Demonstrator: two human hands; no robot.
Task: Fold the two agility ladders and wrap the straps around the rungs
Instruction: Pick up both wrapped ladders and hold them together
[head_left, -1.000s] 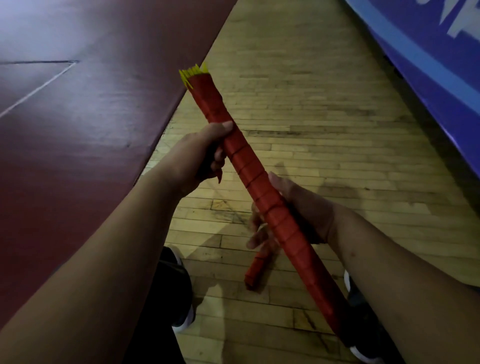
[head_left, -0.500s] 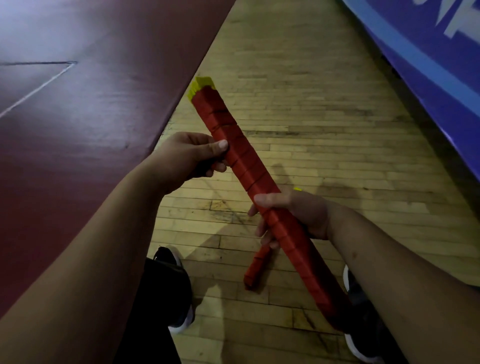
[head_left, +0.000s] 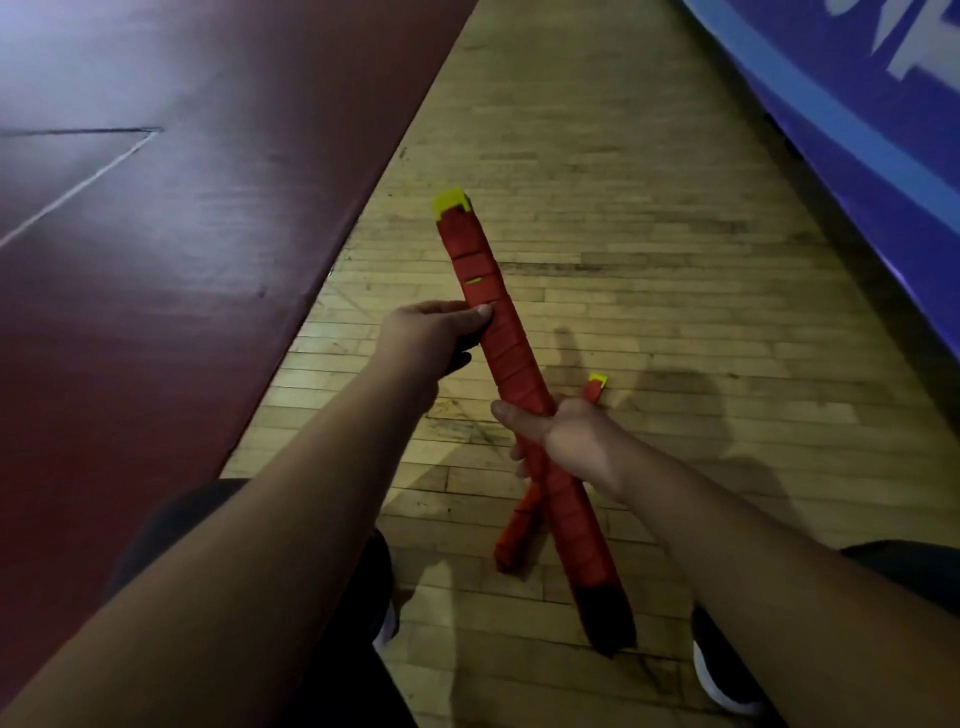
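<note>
I hold a folded agility ladder, a long bundle of yellow rungs wound all over in red strap, slanting from upper left to lower right above the floor. Yellow rung ends show at its top. My left hand grips the bundle's upper part, thumb on top. My right hand grips its middle, thumb across the strap. A second wrapped ladder bundle lies on the wooden floor beneath, crossing under the first; its yellow tip shows past my right hand.
A dark red painted zone of the floor fills the left. A blue padded wall runs along the right. My shoes and knees are at the bottom, on the wood planks.
The held bundle has come lower and closer to the floor. My left hand has turned its grip, the thumb now on top. The view has tilted down, showing more of the bundle on the floor.
</note>
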